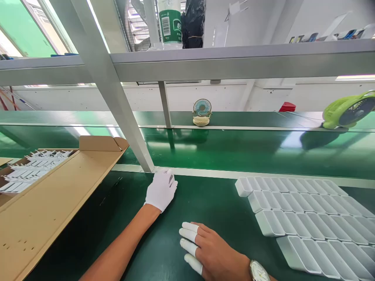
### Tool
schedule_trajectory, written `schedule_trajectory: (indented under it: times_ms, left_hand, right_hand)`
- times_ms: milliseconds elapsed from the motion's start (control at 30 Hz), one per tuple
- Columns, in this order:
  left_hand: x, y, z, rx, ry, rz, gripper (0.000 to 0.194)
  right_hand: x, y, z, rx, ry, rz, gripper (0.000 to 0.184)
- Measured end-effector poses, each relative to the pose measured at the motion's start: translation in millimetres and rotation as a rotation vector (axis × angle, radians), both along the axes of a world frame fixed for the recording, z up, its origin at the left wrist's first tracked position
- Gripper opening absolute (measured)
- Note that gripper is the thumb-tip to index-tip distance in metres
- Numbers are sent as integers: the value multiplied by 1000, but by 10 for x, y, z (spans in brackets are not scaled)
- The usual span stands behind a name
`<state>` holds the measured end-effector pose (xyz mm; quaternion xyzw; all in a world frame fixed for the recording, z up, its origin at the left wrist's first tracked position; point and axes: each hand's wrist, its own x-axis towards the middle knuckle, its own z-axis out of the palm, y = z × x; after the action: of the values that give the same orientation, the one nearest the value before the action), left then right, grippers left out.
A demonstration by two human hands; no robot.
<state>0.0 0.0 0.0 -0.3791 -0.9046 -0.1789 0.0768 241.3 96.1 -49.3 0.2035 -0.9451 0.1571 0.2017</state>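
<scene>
White cotton covers the left hand (pixel 161 190), which sits at frame centre with its fingers curled around a small white part (pixel 170 178) at the foot of the slanted aluminium post (pixel 117 97); whether that piece is truly pinched or only touched cannot be told. Working it well likely means a light fingertip hold, the wrist steady on the green mat (pixel 140 242). Lower centre, the right hand (pixel 209 251) lies flat on the mat, holding nothing, its fingers spread narrowly and capped with white finger cots, a wristwatch (pixel 259 271) at the frame's bottom edge. Rows of white plastic casings (pixel 304 218) lie at lower right, near that hand. At left, an open cardboard box (pixel 43 195) holds more white parts. Beyond the green belt stand a small cream fan (pixel 202 112) and a lime fan (pixel 348 110). On the upper shelf, a green-labelled bottle (pixel 170 23) shows a barcode; its writing is unreadable.
</scene>
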Motion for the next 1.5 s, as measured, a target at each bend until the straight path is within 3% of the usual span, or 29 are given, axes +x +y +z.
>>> schedule_trajectory:
  times_ms: [333,467,533,567,600,667,733,800,867,1000,1100,1267,1400,1500]
  left_hand:
    - [1,23,8,-59,-124,109,42]
    - [6,-21,121,32,-9,108,64]
    - [70,-66,189,95,45,45,47]
    - [118,-86,203,113,20,-21,33]
    - [173,-100,198,116,-49,-91,30]
    - [288,-106,129,71,-278,-224,49]
    - [382,-84,10,60,-432,-343,42]
    - [443,-54,-105,103,-396,-502,23]
    - [481,-39,-181,205,-288,-628,45]
    - [579,-68,-230,376,-353,-636,33]
    - [704,-84,-233,395,-448,-693,30]
    - [868,-20,-187,122,-528,-869,8]
    - [859,-2,-150,35,-557,-844,15]
    - [819,-12,-145,31,-591,-798,22]
  right_hand:
    - [-14,-4,33,-36,9,-23,39]
    - [-8,9,23,-48,-62,25,39]
    - [-5,11,-1,-62,-83,31,39]
    - [-2,11,-15,-71,-87,24,39]
    - [0,10,-30,-78,-89,18,40]
    - [4,7,-51,-85,-87,15,39]
    - [5,7,-51,-90,-92,14,39]
    - [3,12,-28,-93,-107,9,38]
    - [-1,18,2,-92,-120,4,36]
    - [1,12,-9,-62,-122,0,36]
    - [6,-26,-110,-48,-87,-61,25]
    - [-31,-84,-342,-49,-103,-140,24]
    - [-92,-69,-558,-121,-97,-99,27]
    - [-103,-35,-682,-250,-88,-158,35]
